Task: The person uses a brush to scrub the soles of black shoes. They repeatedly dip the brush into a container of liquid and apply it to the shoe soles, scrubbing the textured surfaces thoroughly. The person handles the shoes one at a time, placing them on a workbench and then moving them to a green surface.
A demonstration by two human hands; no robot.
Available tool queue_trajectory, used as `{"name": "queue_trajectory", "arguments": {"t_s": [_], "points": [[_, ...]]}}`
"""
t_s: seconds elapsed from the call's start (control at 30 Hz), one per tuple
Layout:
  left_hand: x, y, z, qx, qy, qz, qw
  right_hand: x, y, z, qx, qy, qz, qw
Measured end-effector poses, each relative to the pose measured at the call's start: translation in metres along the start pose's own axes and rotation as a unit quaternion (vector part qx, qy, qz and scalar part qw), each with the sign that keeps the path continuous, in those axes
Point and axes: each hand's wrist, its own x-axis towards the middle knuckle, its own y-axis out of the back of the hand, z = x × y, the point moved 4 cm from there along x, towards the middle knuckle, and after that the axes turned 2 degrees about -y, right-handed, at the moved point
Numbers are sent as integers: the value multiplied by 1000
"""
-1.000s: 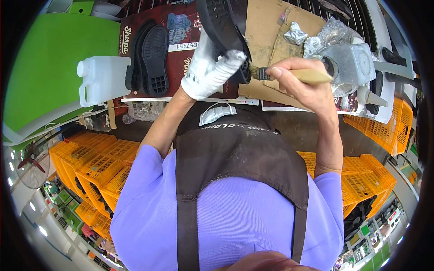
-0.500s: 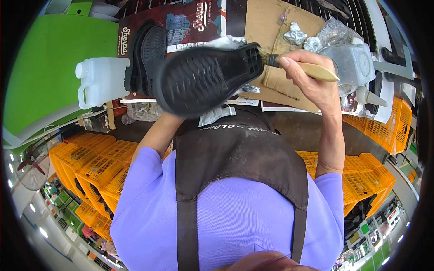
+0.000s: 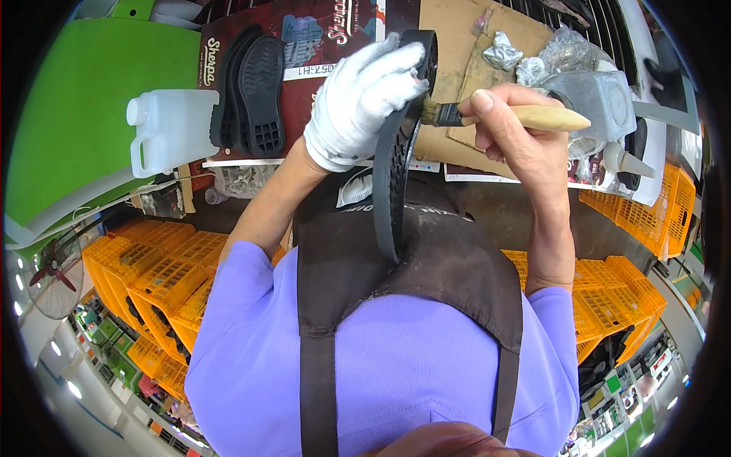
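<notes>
In my white-gloved left hand (image 3: 354,107) a black shoe sole (image 3: 387,183) is gripped along its edge and stands nearly on its side, its lower end in front of my dark apron. My bare right hand (image 3: 525,141) is closed round the pale wooden handle of a paintbrush (image 3: 449,114). The bristles touch or nearly touch the face of the sole turned to the right. Left of the gloved hand, more black soles (image 3: 261,87) lie together on a dark red printed carton sheet (image 3: 304,126).
A white plastic jug (image 3: 175,129) stands at the left beside a green surface (image 3: 106,107). Brown cardboard (image 3: 457,46), crumpled foil (image 3: 502,52) and a cloudy plastic container (image 3: 594,103) are at the right. Orange crates (image 3: 167,274) flank me on both sides.
The sole has turned from lying face-up to standing on edge, with its far end swung upward. The gloved hand now shows in front of it. The brush stays at its right side.
</notes>
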Motion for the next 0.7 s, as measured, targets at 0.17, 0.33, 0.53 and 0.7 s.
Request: {"name": "queue_trajectory", "arguments": {"t_s": [0.17, 0.33, 0.53, 0.7], "points": [[0, 0, -1, 33, -4, -9, 999, -11, -6, -3, 8, -25, -35, 999], [5, 2, -1, 52, -11, -20, 998, -16, -11, -3, 29, -41, -69, 996], [-2, 1, -12, 81, -17, 19, 996, -3, 11, 20, 358, 3, -141, 923], [-3, 2, -16, 85, -24, 26, 996, -7, 14, 13, 190, 62, -25, 980]]}}
